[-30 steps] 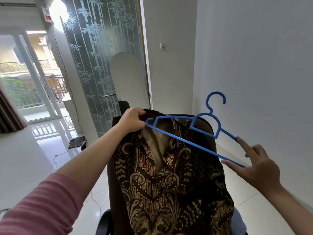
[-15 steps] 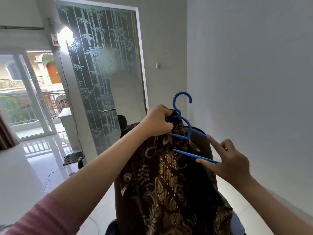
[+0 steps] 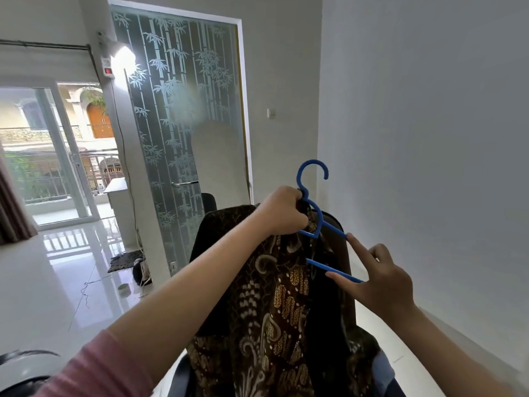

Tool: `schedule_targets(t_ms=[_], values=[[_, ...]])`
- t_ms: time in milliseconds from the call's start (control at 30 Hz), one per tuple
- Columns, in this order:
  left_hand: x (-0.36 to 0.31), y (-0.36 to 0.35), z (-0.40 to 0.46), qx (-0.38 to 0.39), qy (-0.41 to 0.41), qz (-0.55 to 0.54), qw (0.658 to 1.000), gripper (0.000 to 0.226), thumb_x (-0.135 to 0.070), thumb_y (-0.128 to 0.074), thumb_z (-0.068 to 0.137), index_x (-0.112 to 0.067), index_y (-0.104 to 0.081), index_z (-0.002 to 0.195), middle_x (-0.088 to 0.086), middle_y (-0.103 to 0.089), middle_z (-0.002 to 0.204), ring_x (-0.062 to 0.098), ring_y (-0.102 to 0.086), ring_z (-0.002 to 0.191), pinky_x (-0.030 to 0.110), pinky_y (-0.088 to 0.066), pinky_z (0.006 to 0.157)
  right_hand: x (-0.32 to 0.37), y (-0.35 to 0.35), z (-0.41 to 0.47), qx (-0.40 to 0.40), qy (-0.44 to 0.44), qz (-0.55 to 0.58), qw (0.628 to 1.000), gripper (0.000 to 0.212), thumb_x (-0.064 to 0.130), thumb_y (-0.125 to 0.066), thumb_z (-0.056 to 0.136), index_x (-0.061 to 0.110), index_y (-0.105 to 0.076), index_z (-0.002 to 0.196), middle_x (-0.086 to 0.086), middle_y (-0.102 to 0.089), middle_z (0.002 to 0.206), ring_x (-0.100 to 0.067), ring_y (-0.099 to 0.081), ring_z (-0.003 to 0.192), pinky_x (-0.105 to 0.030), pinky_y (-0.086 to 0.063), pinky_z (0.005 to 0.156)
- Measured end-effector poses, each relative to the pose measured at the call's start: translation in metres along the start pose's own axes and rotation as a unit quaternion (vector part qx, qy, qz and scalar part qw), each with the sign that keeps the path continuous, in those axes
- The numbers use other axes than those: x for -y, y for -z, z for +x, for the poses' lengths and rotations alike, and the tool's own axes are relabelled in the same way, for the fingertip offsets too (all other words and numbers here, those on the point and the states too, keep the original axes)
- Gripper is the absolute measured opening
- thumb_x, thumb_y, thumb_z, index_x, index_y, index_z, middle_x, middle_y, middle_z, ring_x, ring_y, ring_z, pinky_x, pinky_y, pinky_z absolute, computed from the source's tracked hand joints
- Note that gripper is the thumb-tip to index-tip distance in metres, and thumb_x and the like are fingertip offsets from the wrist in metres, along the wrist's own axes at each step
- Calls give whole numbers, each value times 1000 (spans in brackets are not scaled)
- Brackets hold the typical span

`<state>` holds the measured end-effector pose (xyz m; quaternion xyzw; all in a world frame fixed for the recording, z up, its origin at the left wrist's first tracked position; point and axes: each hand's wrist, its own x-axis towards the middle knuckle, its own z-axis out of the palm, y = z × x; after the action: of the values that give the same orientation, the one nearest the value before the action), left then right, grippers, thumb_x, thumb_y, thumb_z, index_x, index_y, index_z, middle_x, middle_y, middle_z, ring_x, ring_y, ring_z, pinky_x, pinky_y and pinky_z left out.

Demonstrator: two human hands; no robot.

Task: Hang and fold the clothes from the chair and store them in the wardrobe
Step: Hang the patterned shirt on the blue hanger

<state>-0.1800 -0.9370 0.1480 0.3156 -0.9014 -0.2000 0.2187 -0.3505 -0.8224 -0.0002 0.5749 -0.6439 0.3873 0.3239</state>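
The left arm reaches forward and up from the lower left, its forearm bare and a pink sleeve (image 3: 94,368) pushed back toward the elbow. The left hand (image 3: 282,212) is a tight fist, knuckles up, fingers curled round dark patterned cloth and the neck of a blue hanger (image 3: 313,207) at its far side. The right arm comes in from the lower right, forearm bare, wrist bent slightly upward. The right hand (image 3: 378,277), lower than the left and to its right, shows its back; its index finger points up-left along the hanger's sloping arm, its thumb lies stretched under the lower bar, pinching that end, and the other fingers are loosely curled.
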Motion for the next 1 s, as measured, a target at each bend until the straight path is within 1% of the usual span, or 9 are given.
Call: schedule_targets(t_ms=[100, 167, 300, 367, 433, 600, 733, 867, 1000], values=[[-6, -8, -4, -9, -18, 39, 999, 46, -13, -59, 80, -7, -50, 124, 5, -47, 118, 16, -52, 97, 22, -46, 73, -4, -1, -3, 14, -15, 41, 999, 85, 74, -59, 68, 14, -60, 129, -2, -44, 69, -9, -30, 46, -12, -29, 43], [-6, -6, -8, -18, -36, 40, 998, 51, -19, -60, 82, -11, -47, 130, 3, -45, 128, 15, -49, 106, 22, -43, 81, -9, -1, -3, 16, -19, 61, 998, 85, 74, -59, 68, 14, -60, 129, -2, -45, 69, -10, -34, 45, -13, -32, 43], [7, 0, -16, -5, -83, 142, 986, 58, -26, -57, 81, -25, -40, 137, -5, -47, 133, 17, -45, 117, 31, -41, 93, -20, -2, -2, 3, 3, 67, 998, 84, 71, -61, 68, 10, -62, 126, -2, -45, 67, -8, -31, 47, -5, -22, 49], [18, 1, -19, 6, -103, 202, 974, 60, -26, -55, 82, -33, -36, 138, -9, -44, 137, 20, -33, 124, 44, -28, 106, -24, -4, -4, -1, 21, 68, 997, 83, 71, -63, 68, 11, -61, 126, -1, -44, 67, -8, -29, 47, -6, -24, 49], [30, 0, -21, 2, -120, 215, 969, 55, -23, -53, 85, -37, -38, 136, -14, -42, 138, 19, -27, 127, 47, -20, 109, -28, -8, -8, 0, 35, 71, 997, 83, 71, -65, 67, 13, -60, 127, 1, -44, 68, -7, -29, 48, -7, -26, 49], [53, -7, -24, -1, -145, 73, 987, 42, -10, -54, 90, -31, -53, 125, -14, -46, 127, 8, -47, 114, 30, -40, 103, -29, -18, -14, 9, 55, 102, 993, 84, 70, -67, 68, 18, -51, 132, 2, -46, 70, -5, -30, 51, -9, -29, 47], [62, -10, -26, -26, -127, -2, 992, 43, -3, -57, 87, -31, -59, 118, -15, -50, 119, 0, -48, 110, 20, -40, 95, -27, -22, -12, 7, 74, 123, 990, 82, 73, -61, 73, 20, -48, 134, 1, -49, 71, -5, -32, 52, -11, -31, 44], [61, -1, -29, -43, -109, -39, 992, 48, 3, -58, 85, -32, -60, 117, -16, -52, 117, -9, -51, 95, 11, -39, 79, -22, -25, -4, 0, 80, 115, 990, 84, 73, -63, 71, 20, -50, 135, 0, -52, 78, -4, -34, 55, -11, -33, 46], [55, 13, -35, -49, -97, -37, 993, 48, 6, -59, 84, -29, -61, 116, -12, -54, 116, -5, -52, 74, 14, -44, 71, -14, -27, 1, -8, 74, 100, 992, 85, 70, -67, 69, 19, -55, 135, -1, -56, 81, -6, -37, 57, -13, -34, 50]])
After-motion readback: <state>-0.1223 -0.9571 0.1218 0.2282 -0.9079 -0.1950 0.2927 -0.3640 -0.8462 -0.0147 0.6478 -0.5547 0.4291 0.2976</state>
